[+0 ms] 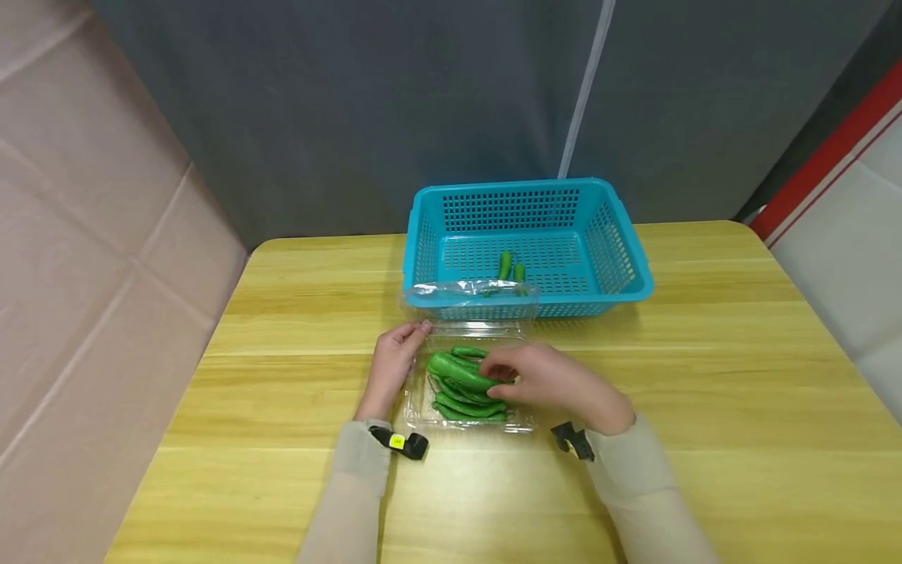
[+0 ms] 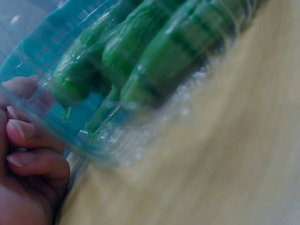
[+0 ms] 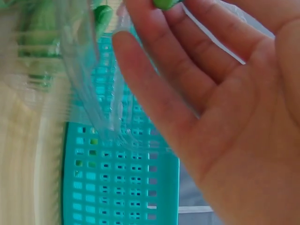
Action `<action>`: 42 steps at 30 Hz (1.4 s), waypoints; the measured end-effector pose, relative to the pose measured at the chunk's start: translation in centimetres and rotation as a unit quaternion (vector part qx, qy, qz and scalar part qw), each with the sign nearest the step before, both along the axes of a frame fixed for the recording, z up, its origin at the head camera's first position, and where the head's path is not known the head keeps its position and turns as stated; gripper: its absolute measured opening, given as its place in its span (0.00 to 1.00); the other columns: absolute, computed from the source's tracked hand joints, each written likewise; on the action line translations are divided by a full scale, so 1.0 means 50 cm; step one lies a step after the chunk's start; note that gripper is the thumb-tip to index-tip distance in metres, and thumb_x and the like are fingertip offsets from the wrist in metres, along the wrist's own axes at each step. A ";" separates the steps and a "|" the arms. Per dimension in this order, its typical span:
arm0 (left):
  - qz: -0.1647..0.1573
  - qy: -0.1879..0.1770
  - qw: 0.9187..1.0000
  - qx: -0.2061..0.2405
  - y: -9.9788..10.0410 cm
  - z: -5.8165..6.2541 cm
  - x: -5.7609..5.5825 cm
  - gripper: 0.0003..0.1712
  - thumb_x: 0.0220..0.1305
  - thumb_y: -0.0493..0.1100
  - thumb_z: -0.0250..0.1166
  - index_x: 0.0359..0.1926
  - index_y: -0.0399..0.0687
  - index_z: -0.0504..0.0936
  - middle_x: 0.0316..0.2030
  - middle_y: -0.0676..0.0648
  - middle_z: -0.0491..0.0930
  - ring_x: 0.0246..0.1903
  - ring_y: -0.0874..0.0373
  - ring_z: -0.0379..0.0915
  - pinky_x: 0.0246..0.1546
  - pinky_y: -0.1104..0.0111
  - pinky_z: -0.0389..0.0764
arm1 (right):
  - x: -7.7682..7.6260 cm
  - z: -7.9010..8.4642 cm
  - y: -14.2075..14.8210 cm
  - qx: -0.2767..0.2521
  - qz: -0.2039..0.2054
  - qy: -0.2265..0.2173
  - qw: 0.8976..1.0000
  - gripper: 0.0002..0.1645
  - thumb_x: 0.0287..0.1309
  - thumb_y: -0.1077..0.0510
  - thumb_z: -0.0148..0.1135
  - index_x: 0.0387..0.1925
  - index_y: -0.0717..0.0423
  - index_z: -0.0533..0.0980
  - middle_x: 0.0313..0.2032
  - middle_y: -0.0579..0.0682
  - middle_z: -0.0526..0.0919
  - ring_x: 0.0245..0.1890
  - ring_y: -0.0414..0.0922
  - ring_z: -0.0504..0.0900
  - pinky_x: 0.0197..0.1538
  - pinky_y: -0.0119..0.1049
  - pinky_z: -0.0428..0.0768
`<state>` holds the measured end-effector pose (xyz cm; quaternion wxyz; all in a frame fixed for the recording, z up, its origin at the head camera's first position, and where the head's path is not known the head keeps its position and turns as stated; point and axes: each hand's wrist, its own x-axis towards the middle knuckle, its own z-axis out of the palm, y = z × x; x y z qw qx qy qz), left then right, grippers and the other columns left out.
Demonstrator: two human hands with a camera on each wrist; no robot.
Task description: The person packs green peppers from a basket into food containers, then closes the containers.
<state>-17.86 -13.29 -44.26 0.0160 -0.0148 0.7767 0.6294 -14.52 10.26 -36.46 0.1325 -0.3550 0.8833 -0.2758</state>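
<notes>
Several green peppers [image 1: 468, 408] lie in a clear plastic clamshell container [image 1: 521, 423], whose lid [image 1: 468, 313] is tipped back against the basket. My left hand [image 1: 395, 364] grips the container's far left corner; in the left wrist view its fingers [image 2: 40, 164] curl beside the plastic wall. Over the container's right side, my right hand [image 1: 550, 384] pinches the end of a large green pepper [image 1: 454, 368] with thumb and fingers. In the right wrist view, only a green tip [image 3: 165, 3] shows between the fingers, at the top edge.
Behind the container stands a blue plastic basket [image 1: 637, 286] with a perforated wall, holding a few green peppers [image 1: 505, 265]. Both rest on a wooden table [image 1: 740, 392]. A grey curtain [image 1: 338, 117] hangs behind the table's far edge.
</notes>
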 end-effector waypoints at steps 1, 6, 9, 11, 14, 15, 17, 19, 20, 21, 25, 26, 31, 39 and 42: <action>0.001 0.002 1.000 -0.003 0.002 0.005 0.002 0.17 0.60 0.52 0.58 0.41 0.45 0.81 0.11 0.47 0.66 0.05 0.66 0.53 0.04 0.73 0.57 | 0.000 -0.002 -0.003 0.002 0.003 -0.004 1.000 0.12 0.50 0.55 0.64 0.39 0.49 0.77 0.34 0.37 0.77 0.33 0.34 0.74 0.39 0.31 0.76; 0.008 -0.001 1.000 -0.002 0.000 0.000 0.002 0.16 0.60 0.54 0.58 0.40 0.48 0.82 0.14 0.41 0.69 0.05 0.66 0.54 0.05 0.74 0.57 | 0.002 -0.014 -0.015 0.021 0.015 -0.004 1.000 0.10 0.49 0.55 0.65 0.37 0.48 0.77 0.30 0.36 0.74 0.29 0.34 0.72 0.35 0.27 0.74; 0.013 0.003 1.000 -0.006 -0.005 -0.026 -0.008 0.20 0.56 0.60 0.58 0.38 0.52 0.82 0.13 0.45 0.69 0.06 0.65 0.54 0.04 0.72 0.58 | 0.004 -0.017 -0.019 0.035 0.014 -0.003 0.999 0.10 0.49 0.54 0.65 0.36 0.47 0.77 0.28 0.35 0.73 0.28 0.34 0.71 0.33 0.27 0.73; 0.017 0.009 1.000 -0.009 -0.007 -0.042 -0.014 0.22 0.53 0.64 0.58 0.37 0.54 0.82 0.11 0.50 0.66 0.06 0.63 0.54 0.04 0.71 0.58 | 0.004 -0.020 -0.022 0.045 0.013 -0.003 0.999 0.09 0.49 0.54 0.65 0.35 0.46 0.77 0.27 0.35 0.72 0.27 0.34 0.70 0.32 0.28 0.73; 0.022 0.015 1.000 -0.007 -0.009 -0.052 -0.018 0.24 0.51 0.66 0.58 0.36 0.55 0.82 0.10 0.51 0.65 0.06 0.62 0.54 0.04 0.71 0.57 | 0.005 -0.026 -0.027 0.063 0.018 -0.006 0.998 0.08 0.49 0.53 0.65 0.33 0.45 0.77 0.25 0.34 0.71 0.25 0.35 0.69 0.31 0.28 0.72; 0.022 0.016 1.000 -0.005 -0.008 -0.052 -0.018 0.23 0.51 0.66 0.59 0.36 0.54 0.82 0.10 0.52 0.64 0.06 0.62 0.54 0.04 0.71 0.57 | 0.005 -0.028 -0.030 0.070 0.019 -0.005 0.997 0.08 0.49 0.52 0.65 0.33 0.44 0.77 0.25 0.34 0.71 0.25 0.35 0.69 0.31 0.28 0.71; 0.021 0.018 1.000 0.000 -0.008 -0.052 -0.017 0.23 0.51 0.65 0.59 0.35 0.54 0.82 0.10 0.52 0.63 0.06 0.62 0.54 0.03 0.71 0.57 | 0.006 -0.030 -0.033 0.081 0.020 0.001 0.997 0.07 0.49 0.52 0.64 0.33 0.44 0.77 0.25 0.33 0.71 0.25 0.35 0.69 0.31 0.29 0.71; 0.020 0.019 1.000 0.003 -0.007 -0.051 -0.017 0.23 0.51 0.65 0.59 0.35 0.54 0.82 0.09 0.52 0.62 0.06 0.62 0.54 0.03 0.71 0.57 | 0.007 -0.032 -0.036 0.089 0.019 0.006 0.996 0.07 0.48 0.51 0.64 0.32 0.44 0.77 0.25 0.33 0.71 0.25 0.34 0.69 0.31 0.29 0.70; 0.018 0.018 1.000 0.003 -0.007 -0.050 -0.016 0.23 0.52 0.65 0.59 0.35 0.54 0.82 0.10 0.52 0.63 0.06 0.62 0.54 0.04 0.71 0.57 | 0.007 -0.032 -0.037 0.090 0.017 0.008 0.996 0.08 0.48 0.51 0.64 0.32 0.45 0.77 0.25 0.33 0.71 0.25 0.34 0.69 0.31 0.29 0.70; 0.017 0.017 1.000 0.003 -0.006 -0.049 -0.016 0.23 0.52 0.65 0.59 0.35 0.54 0.82 0.10 0.52 0.63 0.06 0.62 0.54 0.04 0.71 0.57 | 0.007 -0.032 -0.038 0.091 0.015 0.010 0.996 0.08 0.48 0.51 0.64 0.32 0.45 0.78 0.25 0.34 0.71 0.25 0.34 0.69 0.31 0.29 0.70; 0.011 0.002 1.000 0.011 -0.006 -0.034 -0.013 0.21 0.54 0.61 0.59 0.37 0.51 0.82 0.10 0.52 0.64 0.06 0.63 0.54 0.04 0.71 0.58 | 0.008 -0.033 -0.040 0.091 0.009 0.017 0.996 0.07 0.48 0.51 0.64 0.32 0.45 0.78 0.26 0.34 0.72 0.25 0.34 0.69 0.31 0.29 0.70; 0.010 -0.001 1.000 0.014 -0.005 -0.027 -0.010 0.20 0.55 0.60 0.59 0.37 0.50 0.82 0.10 0.51 0.64 0.06 0.64 0.54 0.04 0.71 0.58 | 0.009 -0.034 -0.040 0.091 0.009 0.020 0.996 0.07 0.48 0.51 0.64 0.32 0.45 0.78 0.27 0.34 0.72 0.25 0.34 0.69 0.31 0.29 0.70; -0.002 -0.003 1.000 0.017 0.004 0.010 0.005 0.16 0.60 0.51 0.58 0.40 0.45 0.81 0.12 0.45 0.65 0.06 0.65 0.54 0.05 0.74 0.58 | 0.009 -0.038 -0.041 0.095 0.002 0.028 0.995 0.07 0.48 0.50 0.64 0.31 0.45 0.78 0.28 0.35 0.74 0.25 0.34 0.69 0.31 0.29 0.70; -0.006 -0.005 1.000 0.024 -0.002 -0.013 -0.006 0.17 0.58 0.55 0.59 0.40 0.48 0.81 0.14 0.43 0.66 0.06 0.65 0.54 0.04 0.73 0.58 | 0.008 -0.046 -0.038 0.097 -0.011 0.028 0.995 0.08 0.47 0.49 0.66 0.29 0.45 0.77 0.29 0.35 0.74 0.27 0.34 0.71 0.34 0.31 0.72; -0.009 -0.012 1.000 0.020 -0.008 -0.031 -0.013 0.20 0.56 0.59 0.59 0.41 0.51 0.81 0.13 0.50 0.66 0.07 0.65 0.55 0.04 0.73 0.59 | 0.008 -0.046 -0.038 0.099 -0.010 0.032 0.994 0.09 0.47 0.48 0.66 0.29 0.45 0.78 0.30 0.36 0.74 0.29 0.34 0.72 0.35 0.32 0.73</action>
